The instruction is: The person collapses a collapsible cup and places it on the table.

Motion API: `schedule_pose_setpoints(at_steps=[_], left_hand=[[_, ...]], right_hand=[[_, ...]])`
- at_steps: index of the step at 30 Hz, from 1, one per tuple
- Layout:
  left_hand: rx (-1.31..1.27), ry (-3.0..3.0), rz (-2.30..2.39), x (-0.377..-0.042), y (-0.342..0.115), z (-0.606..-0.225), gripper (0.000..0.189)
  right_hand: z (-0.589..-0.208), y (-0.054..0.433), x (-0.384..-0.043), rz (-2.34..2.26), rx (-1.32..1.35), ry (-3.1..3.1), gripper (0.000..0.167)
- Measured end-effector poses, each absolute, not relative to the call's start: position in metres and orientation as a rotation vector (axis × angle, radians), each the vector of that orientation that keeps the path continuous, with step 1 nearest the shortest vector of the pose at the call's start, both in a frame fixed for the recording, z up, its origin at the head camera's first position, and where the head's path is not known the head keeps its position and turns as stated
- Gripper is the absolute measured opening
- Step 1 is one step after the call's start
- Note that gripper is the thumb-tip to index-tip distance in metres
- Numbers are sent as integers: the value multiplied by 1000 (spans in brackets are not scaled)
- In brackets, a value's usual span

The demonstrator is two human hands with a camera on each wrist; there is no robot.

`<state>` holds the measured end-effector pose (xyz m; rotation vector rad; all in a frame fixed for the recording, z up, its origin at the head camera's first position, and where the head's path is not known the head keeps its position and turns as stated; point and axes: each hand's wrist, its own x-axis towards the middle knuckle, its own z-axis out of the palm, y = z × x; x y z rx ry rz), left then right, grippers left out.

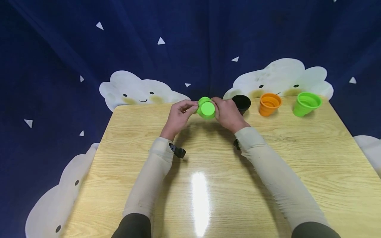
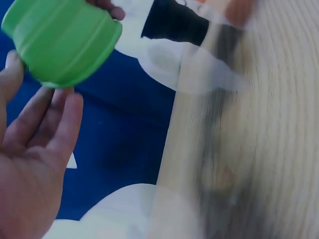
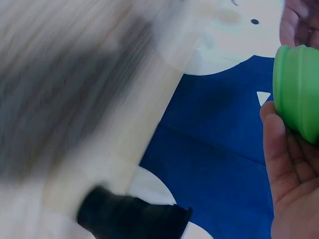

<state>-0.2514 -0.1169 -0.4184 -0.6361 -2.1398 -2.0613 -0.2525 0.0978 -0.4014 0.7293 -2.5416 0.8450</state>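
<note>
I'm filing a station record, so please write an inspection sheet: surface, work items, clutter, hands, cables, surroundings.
Surface: wood-grain table, bright glare toward the near side.
Work items: held green cup, off the table; black cup, orange cup and second green cup stand mouth-up at the back right.
Clutter: nothing seen.
Hands: left hand and right hand both grip the held green cup, one each side.
Cables: nothing seen.
Surroundings: dark blue curtain with white clouds and triangles.

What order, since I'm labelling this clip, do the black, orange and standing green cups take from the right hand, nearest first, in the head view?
1. Black cup, just right of the right hand
2. Orange cup, middle of the row
3. Standing green cup, row's right end
</note>
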Motion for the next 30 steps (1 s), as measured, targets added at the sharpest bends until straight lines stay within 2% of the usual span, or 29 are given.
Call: schedule_pose_setpoints(at_steps=[7, 17, 30], left_hand=[[-664, -2093, -2132, -238, -116, -405, 25], [-651, -2078, -2156, -235, -112, -395, 22], [-577, -2218, -1831, -228, -102, -385, 15]], right_hand=[[-403, 98, -256, 1171, 525, -2582, 20], [-403, 97, -254, 1163, 524, -2555, 21], [-407, 95, -257, 1100, 546, -2531, 20]])
